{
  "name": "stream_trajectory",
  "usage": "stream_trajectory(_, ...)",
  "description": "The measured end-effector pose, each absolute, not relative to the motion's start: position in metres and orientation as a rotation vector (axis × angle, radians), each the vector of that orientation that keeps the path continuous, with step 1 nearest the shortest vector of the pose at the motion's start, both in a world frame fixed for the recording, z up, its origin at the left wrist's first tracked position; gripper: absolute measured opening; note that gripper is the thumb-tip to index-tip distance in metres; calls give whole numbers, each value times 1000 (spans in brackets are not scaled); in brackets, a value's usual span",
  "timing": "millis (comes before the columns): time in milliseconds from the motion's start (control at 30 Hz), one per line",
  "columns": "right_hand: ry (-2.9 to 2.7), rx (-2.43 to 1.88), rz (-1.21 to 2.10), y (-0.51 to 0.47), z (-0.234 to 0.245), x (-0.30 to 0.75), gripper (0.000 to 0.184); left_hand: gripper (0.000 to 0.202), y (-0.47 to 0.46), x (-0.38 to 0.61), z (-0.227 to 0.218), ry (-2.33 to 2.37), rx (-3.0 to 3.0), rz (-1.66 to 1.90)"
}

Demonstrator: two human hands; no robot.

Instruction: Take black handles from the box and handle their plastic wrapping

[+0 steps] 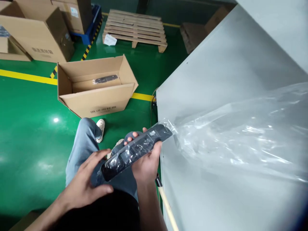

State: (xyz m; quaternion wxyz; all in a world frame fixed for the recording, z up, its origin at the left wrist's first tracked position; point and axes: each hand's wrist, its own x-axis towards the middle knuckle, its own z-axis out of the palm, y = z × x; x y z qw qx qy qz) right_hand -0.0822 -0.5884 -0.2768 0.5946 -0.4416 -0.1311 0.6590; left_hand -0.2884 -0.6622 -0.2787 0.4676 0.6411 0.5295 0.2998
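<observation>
A long dark plastic part [137,149] lies slantwise across my right hand [148,162], inside a clear plastic bag [231,134]. My right fingers wrap under its far side and the thumb presses the near edge. The loose, crumpled length of the bag trails off to the right over a grey panel. My left hand [88,179] is at the part's lower left end, thumb and fingers spread apart around it; a firm hold does not show. What the part is used for cannot be made out.
An open cardboard box [98,101] on the green floor holds a similar bagged dark part [106,79]. A wooden pallet [136,29] and larger cartons [36,35] stand behind. The grey panel [216,86] fills the right side, with a wooden-handled stick [167,203] leaning beside it.
</observation>
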Motion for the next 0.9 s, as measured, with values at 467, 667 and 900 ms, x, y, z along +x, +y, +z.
stream_trajectory(467,-644,-1194,1278,-594,-268,-85,66,78,-656,-268,-292,1243,860,617)
stream_trajectory(667,-816,-1341,912,-589,-258,-85,70,72,-659,-268,-282,1281,1058,590)
stream_trajectory(900,-826,-1393,892,-586,-259,-84,52,66,-659,-268,-286,1304,1107,614)
